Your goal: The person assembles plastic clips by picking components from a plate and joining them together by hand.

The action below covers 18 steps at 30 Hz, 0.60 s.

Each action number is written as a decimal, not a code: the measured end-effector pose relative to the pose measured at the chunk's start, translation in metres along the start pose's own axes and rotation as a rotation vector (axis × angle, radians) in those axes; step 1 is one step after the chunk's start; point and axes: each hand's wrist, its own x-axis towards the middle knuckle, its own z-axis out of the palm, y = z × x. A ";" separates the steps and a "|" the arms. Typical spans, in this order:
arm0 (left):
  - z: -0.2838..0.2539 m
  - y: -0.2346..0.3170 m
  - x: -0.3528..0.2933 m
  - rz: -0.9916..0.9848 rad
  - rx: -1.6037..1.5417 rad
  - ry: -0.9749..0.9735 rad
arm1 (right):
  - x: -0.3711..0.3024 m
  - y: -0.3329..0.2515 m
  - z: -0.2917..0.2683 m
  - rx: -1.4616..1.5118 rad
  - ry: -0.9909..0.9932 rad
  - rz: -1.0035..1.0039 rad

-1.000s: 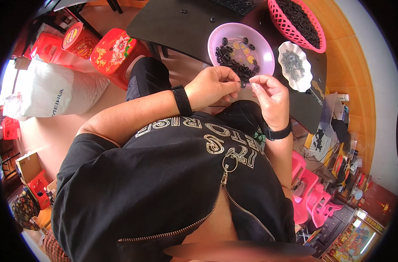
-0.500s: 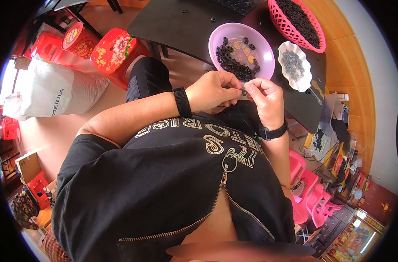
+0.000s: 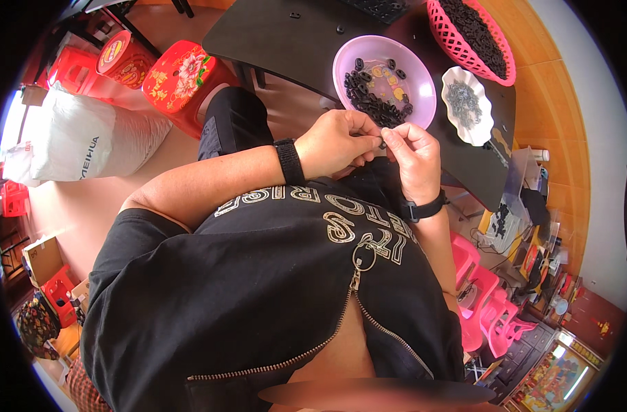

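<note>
My left hand (image 3: 336, 141) and my right hand (image 3: 414, 156) meet fingertip to fingertip above my lap, at the near edge of the table. The left thumb and fingers pinch a small dark part (image 3: 383, 145), mostly hidden between the fingertips. My right thumb and forefinger are closed at the same spot; whether they grip that part or something finer cannot be made out. Just beyond the hands is a pinkish-purple basin (image 3: 423, 89) with several small black oval plastic parts (image 3: 375, 103). Right of it sits a white scalloped dish (image 3: 483, 127) of thin, silvery metal pieces (image 3: 463, 103).
A pink lattice basket (image 3: 442, 34) heaped with black parts stands on the far right of the black table (image 3: 272, 41). Red stools (image 3: 183, 75) and a white sack (image 3: 86, 141) are on the floor at left. Pink chairs (image 3: 485, 302) stand at lower right.
My right hand has shifted slightly left, closer to the left fingertips. The small dark part shows less between the fingers now. The left hand has hardly moved.
</note>
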 end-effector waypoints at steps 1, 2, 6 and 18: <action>0.000 0.000 0.000 -0.001 -0.001 0.001 | 0.000 0.001 0.001 0.004 0.015 -0.009; 0.001 0.000 -0.001 -0.004 0.006 0.016 | 0.000 0.001 0.002 0.004 0.014 -0.008; -0.001 -0.002 0.000 -0.008 0.009 0.017 | 0.000 0.002 0.004 -0.050 0.014 -0.037; -0.005 0.001 0.005 -0.011 -0.203 0.039 | 0.001 -0.005 -0.003 -0.027 0.131 -0.095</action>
